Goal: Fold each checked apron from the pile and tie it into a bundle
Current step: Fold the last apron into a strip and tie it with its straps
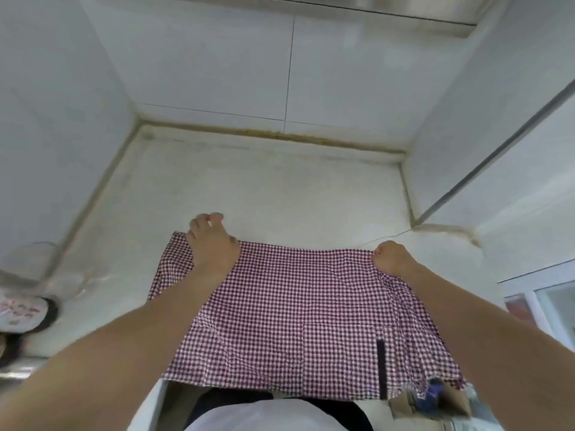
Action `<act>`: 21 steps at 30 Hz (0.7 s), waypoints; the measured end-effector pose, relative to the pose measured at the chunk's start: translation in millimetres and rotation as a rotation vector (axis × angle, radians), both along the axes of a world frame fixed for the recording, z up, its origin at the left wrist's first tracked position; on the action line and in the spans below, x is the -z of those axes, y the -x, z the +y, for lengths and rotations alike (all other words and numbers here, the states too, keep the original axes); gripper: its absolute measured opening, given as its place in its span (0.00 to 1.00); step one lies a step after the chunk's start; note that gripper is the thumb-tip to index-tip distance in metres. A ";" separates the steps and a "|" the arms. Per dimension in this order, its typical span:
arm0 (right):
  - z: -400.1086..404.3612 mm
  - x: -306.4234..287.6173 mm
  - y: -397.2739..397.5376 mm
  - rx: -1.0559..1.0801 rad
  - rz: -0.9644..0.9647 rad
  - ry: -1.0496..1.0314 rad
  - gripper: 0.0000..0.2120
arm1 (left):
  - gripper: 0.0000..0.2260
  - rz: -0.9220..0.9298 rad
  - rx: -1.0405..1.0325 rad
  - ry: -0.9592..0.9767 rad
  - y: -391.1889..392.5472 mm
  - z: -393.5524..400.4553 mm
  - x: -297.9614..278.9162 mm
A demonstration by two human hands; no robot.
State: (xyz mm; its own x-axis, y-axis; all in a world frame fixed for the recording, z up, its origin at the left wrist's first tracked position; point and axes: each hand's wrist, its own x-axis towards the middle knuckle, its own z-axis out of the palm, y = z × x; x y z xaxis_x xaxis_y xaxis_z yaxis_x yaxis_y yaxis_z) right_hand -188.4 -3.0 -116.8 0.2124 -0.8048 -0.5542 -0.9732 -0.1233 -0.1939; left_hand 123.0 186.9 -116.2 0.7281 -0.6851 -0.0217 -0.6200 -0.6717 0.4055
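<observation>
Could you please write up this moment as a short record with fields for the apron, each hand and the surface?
apron: red-and-white checked apron spread flat, near edge hanging over the counter front
left hand: left hand lies flat on the far left corner, fingers straight
right hand: right hand pinches the far right corner
surface: pale counter in a white-walled corner
fold state: no fold or tie visible yet

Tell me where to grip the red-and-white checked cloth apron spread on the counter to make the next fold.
Probably best to take the red-and-white checked cloth apron by its two far corners, coming from above. The right hand already pinches the far right corner; the left hand lies flat near the far left one. That far edge lies straight on the pale counter, so it can be drawn toward the near edge.
</observation>
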 end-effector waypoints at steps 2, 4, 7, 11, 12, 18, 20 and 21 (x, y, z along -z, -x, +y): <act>-4.4 12.3 -1.8 0.034 0.012 -0.007 0.11 | 0.24 0.041 0.142 -0.068 51.6 -7.1 11.0; -9.0 21.7 -1.4 0.062 0.006 -0.004 0.11 | 0.28 0.149 0.220 -0.245 98.3 -12.5 21.2; -13.6 36.0 4.1 0.017 0.017 -0.015 0.12 | 0.46 0.361 0.271 -0.577 143.6 -19.2 37.8; -17.9 40.2 15.5 -0.108 -0.017 -0.029 0.11 | 0.55 0.282 0.288 -0.764 152.3 -21.5 51.8; -23.5 38.8 22.1 -0.162 -0.005 -0.062 0.11 | 0.56 0.274 0.285 -0.790 154.7 -24.7 52.1; -44.6 11.6 48.6 -0.384 0.234 -0.323 0.12 | 0.58 0.287 0.276 -0.927 152.6 -46.5 43.0; -44.0 8.0 57.7 -0.398 0.277 -0.300 0.09 | 0.59 0.256 0.256 -1.010 157.9 -56.0 37.5; -44.5 7.7 64.4 -0.399 0.268 -0.286 0.10 | 0.59 0.241 0.230 -1.035 162.1 -61.7 35.7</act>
